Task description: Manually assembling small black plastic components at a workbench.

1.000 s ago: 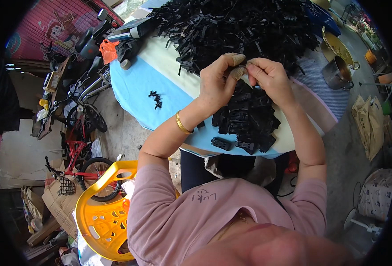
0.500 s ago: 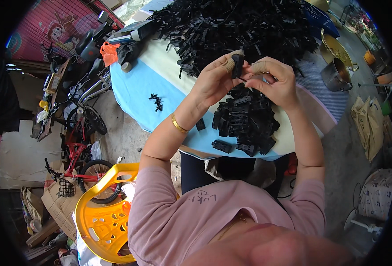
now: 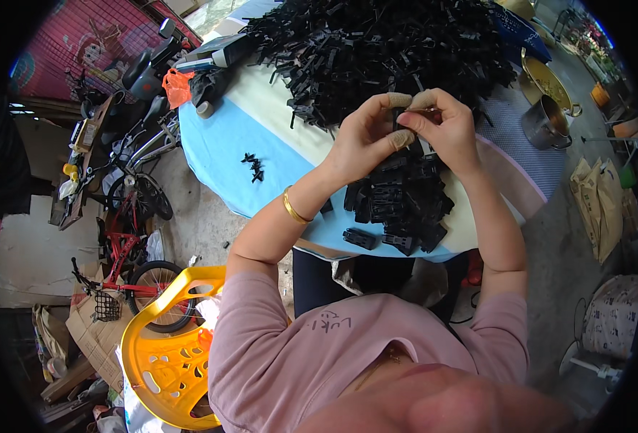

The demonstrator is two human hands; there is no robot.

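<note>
My left hand [image 3: 368, 141] and my right hand [image 3: 447, 133] meet above the round table, with tan covers on some fingertips. Between my left thumb and fingers is a black plastic part [image 3: 398, 120], mostly hidden by the fingers. My right thumb and forefinger pinch a thin, small piece [image 3: 426, 110] against that part; its kind cannot be made out. Just below the hands lies a cluster of black plastic parts [image 3: 387, 198], roughly in rows. A large heap of loose black parts [image 3: 377, 50] rises beyond them.
A blue, cream and pink cloth [image 3: 225, 162] covers the table, with several tiny black pieces [image 3: 254, 167] on its left. An orange bag [image 3: 177, 88] and tape roll [image 3: 204, 110] sit at the far left edge. Metal pots [image 3: 546, 123] stand right; a yellow chair [image 3: 142, 339] stands left.
My left hand has turned, and its thumb now closes over the black part, which was upright and more visible before. The right hand's fingers have moved up against the left fingertips.
</note>
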